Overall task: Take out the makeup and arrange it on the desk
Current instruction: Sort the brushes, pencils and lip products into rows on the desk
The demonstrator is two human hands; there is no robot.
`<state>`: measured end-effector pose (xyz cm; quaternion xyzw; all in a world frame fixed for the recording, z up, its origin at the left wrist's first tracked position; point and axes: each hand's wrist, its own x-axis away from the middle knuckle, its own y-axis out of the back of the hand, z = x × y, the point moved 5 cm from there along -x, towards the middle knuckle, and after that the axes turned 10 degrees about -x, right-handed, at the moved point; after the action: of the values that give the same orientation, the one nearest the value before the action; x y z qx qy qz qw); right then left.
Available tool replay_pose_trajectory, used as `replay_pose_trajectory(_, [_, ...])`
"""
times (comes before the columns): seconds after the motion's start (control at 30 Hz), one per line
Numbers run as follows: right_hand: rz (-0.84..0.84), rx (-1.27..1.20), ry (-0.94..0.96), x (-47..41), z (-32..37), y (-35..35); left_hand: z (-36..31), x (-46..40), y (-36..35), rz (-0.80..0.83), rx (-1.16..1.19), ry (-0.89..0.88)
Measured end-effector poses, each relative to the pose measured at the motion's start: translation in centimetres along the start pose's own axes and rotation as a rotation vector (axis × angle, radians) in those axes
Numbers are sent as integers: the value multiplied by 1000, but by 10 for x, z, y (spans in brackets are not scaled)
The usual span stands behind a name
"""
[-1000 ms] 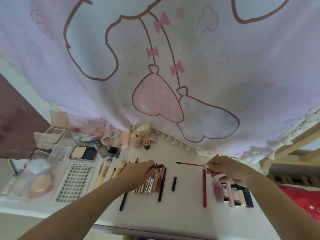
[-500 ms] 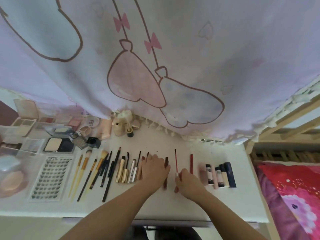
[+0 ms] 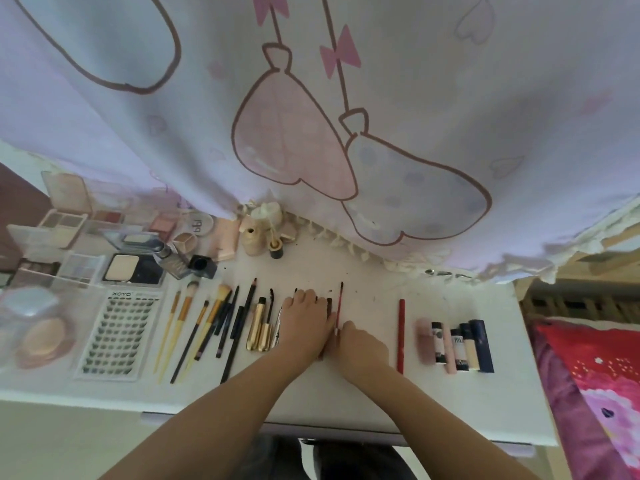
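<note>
1. White desk top is carrying rows of makeup under a hanging lilac cartoon-print curtain.
2. Lying flat, the left hand is pressing its straight fingers down over a cluster of slim dark tubes just right of the gold mascara tubes; nothing is curled into its grasp.
3. Beside it and touching it, the right hand is pinching the lower end of a thin red-handled lip brush, whose dark tip is pointing toward the curtain.
4. Farther right, a long red pencil is lying apart from the hands, and a row of upright-laid lipstick tubes in pink, white and navy is sitting near the desk's right edge.
5. Wooden-handled makeup brushes are fanning out left of the mascara, next to a white false-lash card and open powder compacts.
</note>
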<state>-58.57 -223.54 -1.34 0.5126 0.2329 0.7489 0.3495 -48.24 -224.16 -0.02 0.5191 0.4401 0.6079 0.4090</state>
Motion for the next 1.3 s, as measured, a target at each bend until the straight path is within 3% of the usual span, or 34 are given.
replay_pose_trajectory(0.13, [-99,5,31,-3,-23,44,-22,-4,14,-81,78,-82])
replay_pose_trajectory(0.23, [-170,-48,-66,-18,-62,89,-60,-3,24,-153,151,-182])
replay_pose_trajectory(0.33, [-151,-64,-115,-34,-79,104,-103,-1,10,-9,121,-241])
replay_pose_trajectory(0.47, [-99,-53,-84,-46,-68,96,-122,-3,-6,61,50,-155])
replay_pose_trajectory(0.7, [-12,-208,-59,-42,-62,100,-95,-1,-1,66,150,-63])
replay_pose_trajectory(0.8, [5,-280,-57,-29,-54,107,-81,6,14,-11,249,-56])
replay_pose_trajectory(1.03, [181,-786,-132,3,-29,113,-22,25,51,-30,465,-111])
replay_pose_trajectory(1.13, [233,-800,-81,12,-16,110,-8,33,62,-8,374,-214])
replay_pose_trajectory(1.3, [456,-645,122,36,12,106,6,45,70,20,128,-334])
